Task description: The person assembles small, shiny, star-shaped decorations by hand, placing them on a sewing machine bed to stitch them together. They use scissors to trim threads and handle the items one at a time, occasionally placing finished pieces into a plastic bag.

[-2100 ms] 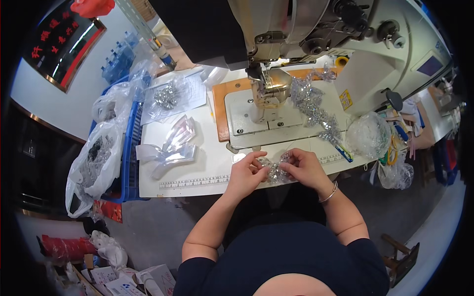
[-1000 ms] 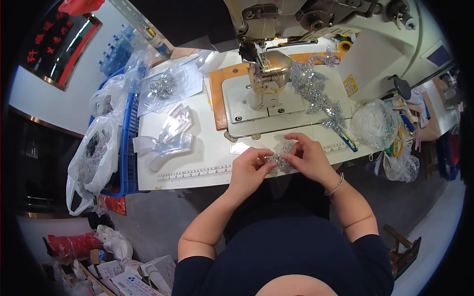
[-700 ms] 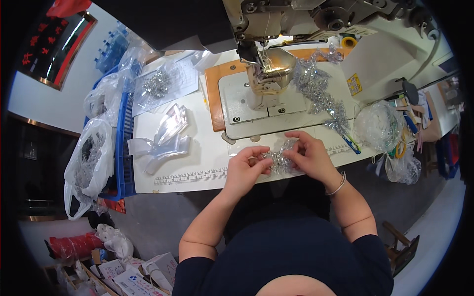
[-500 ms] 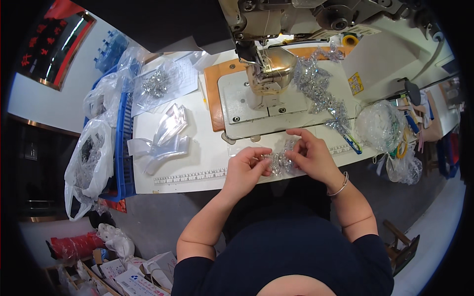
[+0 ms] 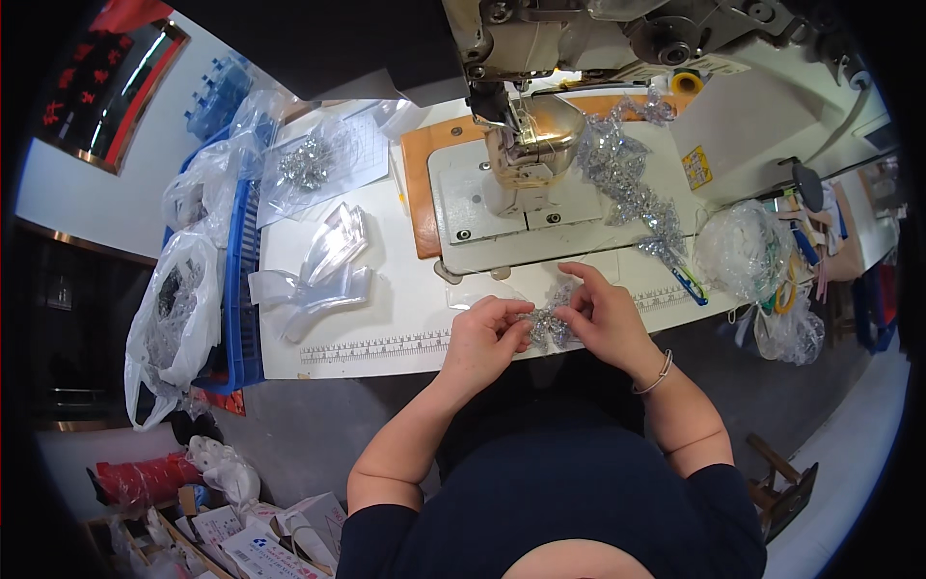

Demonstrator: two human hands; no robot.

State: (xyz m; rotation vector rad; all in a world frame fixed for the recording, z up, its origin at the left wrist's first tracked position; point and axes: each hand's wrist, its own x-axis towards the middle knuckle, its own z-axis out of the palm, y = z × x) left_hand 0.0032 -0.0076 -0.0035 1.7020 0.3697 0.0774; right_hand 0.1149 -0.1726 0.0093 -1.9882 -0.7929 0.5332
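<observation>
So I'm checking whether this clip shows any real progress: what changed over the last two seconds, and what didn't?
Little changed. Both hands, left hand and right hand, kept hold of the small silvery sequined trim piece at the white table's front edge, only shifting their fingers on it. The clear plastic strips, the long sequined trim and the sewing machine stayed put.

Left hand (image 5: 485,333): palm down, fingers curled and pinched toward three o'clock, forearm entering from seven o'clock. Right hand (image 5: 603,314): fingers pinched toward nine o'clock, fingertips nearly meeting the left's; forearm entering from five o'clock, elbow bent.
</observation>
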